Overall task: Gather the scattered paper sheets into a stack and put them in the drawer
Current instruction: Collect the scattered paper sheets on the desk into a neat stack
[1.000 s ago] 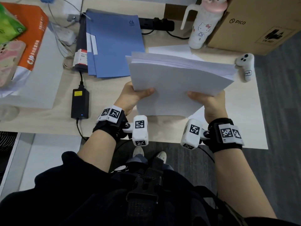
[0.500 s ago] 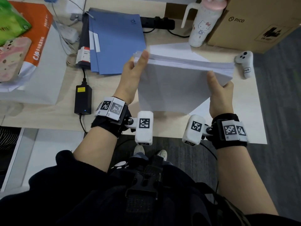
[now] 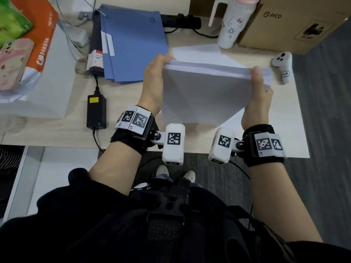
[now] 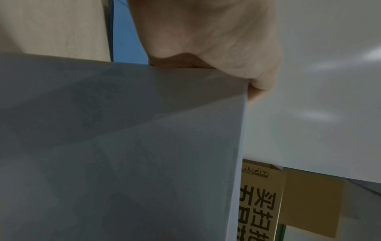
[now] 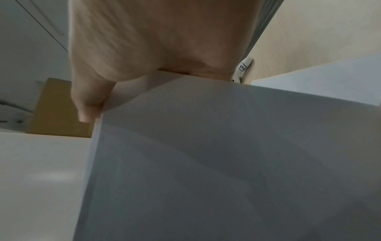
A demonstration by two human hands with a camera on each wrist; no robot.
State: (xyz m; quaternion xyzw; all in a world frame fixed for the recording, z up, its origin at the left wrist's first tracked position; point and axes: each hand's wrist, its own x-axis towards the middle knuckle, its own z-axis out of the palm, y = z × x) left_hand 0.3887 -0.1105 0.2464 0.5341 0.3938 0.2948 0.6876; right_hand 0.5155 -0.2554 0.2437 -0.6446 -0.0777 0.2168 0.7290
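you hold the paper stack (image 3: 205,95) upright on its edge above the desk (image 3: 123,103), its long top edge running left to right across your view, the broad face turned toward you; the bottom edge sits behind your wrist cameras, so you cannot tell whether it touches the desk; your left hand (image 3: 153,82) clasps the stack's left side, fingers curled over the top left corner and out of sight behind the sheets; your right hand (image 3: 258,95) clasps the right side, thumb lying up the near face to the top edge, the other fingers hidden behind; in both wrist views the stack's grey face fills most of the picture and only the heel of the palm and a thumb show above it; loose sheets (image 3: 197,52) lie flat on the desk just behind the stack, and a corner of another shows near your right wrist; a white controller (image 3: 283,67) lies just right of the stack; a blue folder (image 3: 133,44) lies to the left, a white bottle (image 3: 233,21) and a cardboard box (image 3: 296,25) stand behind, both cut off at the top; a black power adapter (image 3: 96,111) lies left of your left wrist.
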